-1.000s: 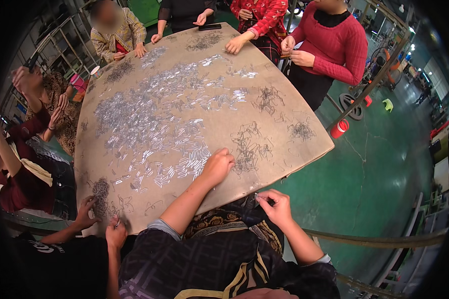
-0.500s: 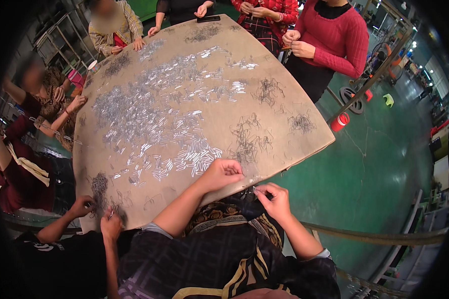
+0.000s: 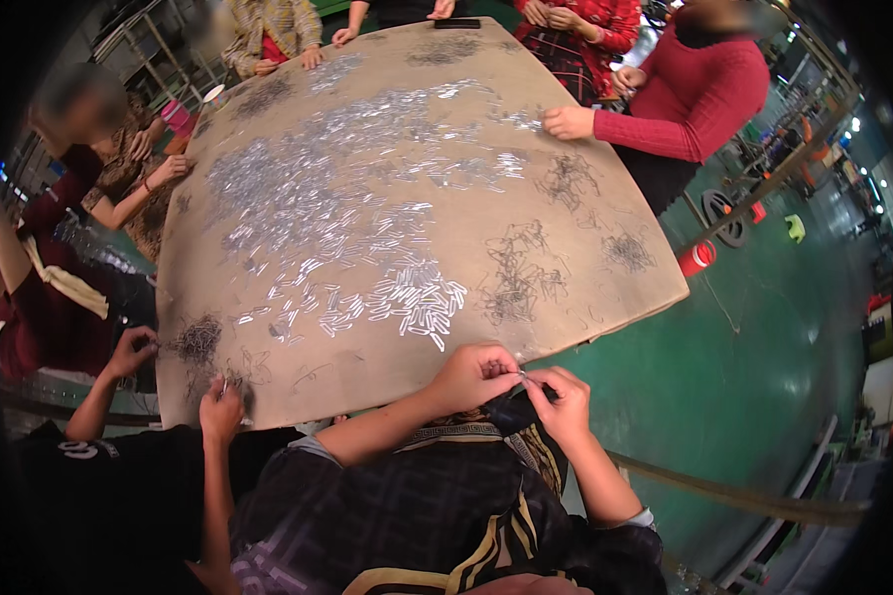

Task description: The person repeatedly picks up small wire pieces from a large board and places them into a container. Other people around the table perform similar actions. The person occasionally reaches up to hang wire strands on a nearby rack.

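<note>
Just past the near edge of the table, my left hand [image 3: 479, 379] and my right hand [image 3: 564, 402] meet with fingertips nearly touching. Thumb and forefinger of each are pinched together. Between the fingertips shows a small shiny metal piece [image 3: 523, 374], mostly covered by them; its exact kind is too small to tell. Beyond my left hand lies a pile of bright silvery metal strips [image 3: 422, 297], small and narrow. A tangle of thin dark wire pieces [image 3: 516, 283] lies beyond my hands, to the right of those strips.
The brown-topped table [image 3: 387, 382] carries more strips across its middle and dark wire heaps [image 3: 196, 339] near its edges. A co-worker's hand [image 3: 221, 409] works at the left. Across the table, a person in a red sweater [image 3: 700, 94] reaches over it. A red container [image 3: 698, 258] stands beyond the right edge.
My two hands have come together, fingertips meeting at the small piece. The co-worker in the red sweater has stretched a hand onto the table. The view has shifted slightly.
</note>
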`<state>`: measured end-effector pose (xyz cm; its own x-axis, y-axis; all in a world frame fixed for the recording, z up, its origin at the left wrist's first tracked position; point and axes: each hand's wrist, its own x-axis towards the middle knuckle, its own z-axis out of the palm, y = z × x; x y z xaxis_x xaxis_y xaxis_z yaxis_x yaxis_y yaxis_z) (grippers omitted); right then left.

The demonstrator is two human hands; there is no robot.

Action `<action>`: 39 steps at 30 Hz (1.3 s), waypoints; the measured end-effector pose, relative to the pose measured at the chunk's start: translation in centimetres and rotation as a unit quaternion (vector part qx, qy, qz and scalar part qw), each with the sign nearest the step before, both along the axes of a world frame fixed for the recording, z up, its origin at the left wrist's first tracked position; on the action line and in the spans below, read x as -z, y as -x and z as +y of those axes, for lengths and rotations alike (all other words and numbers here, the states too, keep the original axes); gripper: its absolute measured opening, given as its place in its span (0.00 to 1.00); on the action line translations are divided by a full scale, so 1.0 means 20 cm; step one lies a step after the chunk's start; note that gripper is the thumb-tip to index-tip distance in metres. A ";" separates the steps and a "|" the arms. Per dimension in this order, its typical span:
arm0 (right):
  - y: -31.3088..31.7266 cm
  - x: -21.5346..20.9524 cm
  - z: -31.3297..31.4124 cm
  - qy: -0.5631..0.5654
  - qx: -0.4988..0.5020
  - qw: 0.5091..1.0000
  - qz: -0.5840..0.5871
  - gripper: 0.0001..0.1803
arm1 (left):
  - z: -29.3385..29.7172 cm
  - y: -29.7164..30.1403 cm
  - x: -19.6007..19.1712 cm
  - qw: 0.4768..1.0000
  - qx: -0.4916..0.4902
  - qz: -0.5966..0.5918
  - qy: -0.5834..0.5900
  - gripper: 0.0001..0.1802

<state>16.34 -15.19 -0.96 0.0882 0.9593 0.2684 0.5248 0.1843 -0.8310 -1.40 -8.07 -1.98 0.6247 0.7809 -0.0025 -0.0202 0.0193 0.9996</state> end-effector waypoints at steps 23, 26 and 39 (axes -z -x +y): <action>-0.05 0.01 0.00 -0.028 -0.055 0.997 -0.045 0.06 | -0.06 -0.04 0.05 0.986 -0.048 -0.036 -0.156 0.06; -0.05 0.00 -0.01 -0.027 -0.053 0.997 -0.043 0.06 | -0.07 -0.05 0.04 0.984 -0.050 -0.038 -0.167 0.06; -0.10 0.02 -0.03 0.025 -0.077 0.997 -0.015 0.06 | -0.09 -0.06 0.01 0.968 -0.051 -0.038 -0.242 0.08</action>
